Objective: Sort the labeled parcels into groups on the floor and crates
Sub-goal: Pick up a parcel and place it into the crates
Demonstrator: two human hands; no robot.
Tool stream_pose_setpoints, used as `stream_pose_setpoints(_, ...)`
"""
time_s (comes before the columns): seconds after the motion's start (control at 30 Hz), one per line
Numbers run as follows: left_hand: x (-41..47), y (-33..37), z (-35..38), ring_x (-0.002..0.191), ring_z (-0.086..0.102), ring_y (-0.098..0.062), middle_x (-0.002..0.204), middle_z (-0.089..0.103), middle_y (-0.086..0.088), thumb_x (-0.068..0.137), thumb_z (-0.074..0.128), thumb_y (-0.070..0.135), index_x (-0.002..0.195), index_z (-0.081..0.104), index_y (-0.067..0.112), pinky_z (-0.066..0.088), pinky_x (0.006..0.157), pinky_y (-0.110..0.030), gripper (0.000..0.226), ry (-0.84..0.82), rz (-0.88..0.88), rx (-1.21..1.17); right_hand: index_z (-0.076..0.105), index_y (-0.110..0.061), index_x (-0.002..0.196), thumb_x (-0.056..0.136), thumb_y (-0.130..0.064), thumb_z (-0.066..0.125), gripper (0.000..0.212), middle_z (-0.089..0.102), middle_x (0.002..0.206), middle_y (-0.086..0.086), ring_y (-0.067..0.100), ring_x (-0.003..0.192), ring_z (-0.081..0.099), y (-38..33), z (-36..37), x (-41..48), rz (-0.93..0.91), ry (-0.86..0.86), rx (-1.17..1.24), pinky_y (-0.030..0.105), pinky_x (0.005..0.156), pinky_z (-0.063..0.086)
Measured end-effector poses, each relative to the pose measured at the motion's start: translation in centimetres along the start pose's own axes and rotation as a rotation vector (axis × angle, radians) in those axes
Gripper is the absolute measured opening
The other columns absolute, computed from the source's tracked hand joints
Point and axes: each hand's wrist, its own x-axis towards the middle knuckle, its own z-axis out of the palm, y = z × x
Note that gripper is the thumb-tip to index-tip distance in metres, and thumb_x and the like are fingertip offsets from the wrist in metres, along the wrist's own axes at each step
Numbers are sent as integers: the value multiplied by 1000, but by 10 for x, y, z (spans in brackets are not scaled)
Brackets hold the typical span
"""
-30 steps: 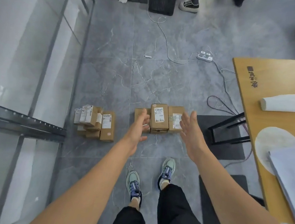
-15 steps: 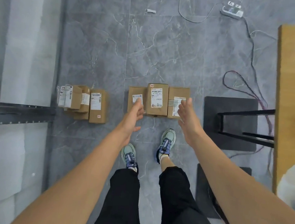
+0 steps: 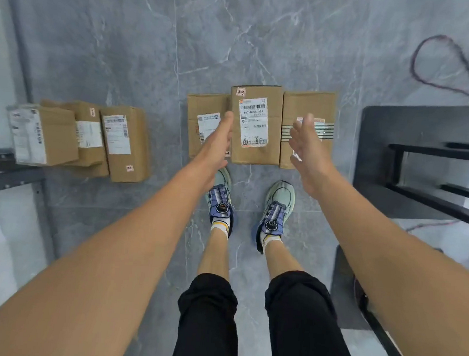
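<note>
Two groups laid: row (image 3: 255,129) under hands, pile (image 3: 118,140) well left of left hand (image 3: 216,145). Left hand and right hand (image 3: 305,149) spread, nothing held (crates not seen, more sorting likely left).

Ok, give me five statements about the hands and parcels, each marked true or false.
1. The left hand and right hand are both open, holding nothing. True.
2. The middle parcel by the shoes bears a barcode label. True.
3. The pile at far left sits in a crate. False: it sits on the floor.
4. Only one parcel lies before the shoes. False: three lie side by side.
5. A cable loops on the floor at upper right. True.
</note>
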Motion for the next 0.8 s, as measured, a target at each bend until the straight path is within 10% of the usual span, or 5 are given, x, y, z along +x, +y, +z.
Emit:
stream_pose_setpoints(0.5, 135, -28, 11, 141, 43, -15, 153, 51, 7, 106, 26, 63, 150, 46, 37, 30, 111, -39, 55, 6, -70, -85, 43, -26, 156, 108, -62, 24, 62, 53, 151, -8, 10, 139, 48, 17, 14, 107, 7, 33, -35, 38, 121, 32)
stream_pose_setpoints(0.6, 139, -28, 5, 120, 55, -9, 138, 61, 10, 104, 29, 67, 145, 54, 36, 41, 96, -33, 57, 45, -72, -116, 54, -32, 137, 110, -57, 26, 46, 61, 111, -21, 1, 108, 59, 12, 19, 110, 9, 55, -63, 27, 101, 41)
stream_pose_setpoints(0.8, 136, -41, -10, 141, 45, -17, 154, 50, 7, 88, 42, 81, 151, 46, 40, 34, 111, -40, 75, 109, -62, -179, 59, -32, 115, 111, -54, 27, 39, 59, 98, -22, -7, 90, 56, -5, 31, 106, 1, 46, -65, 7, 64, 45)
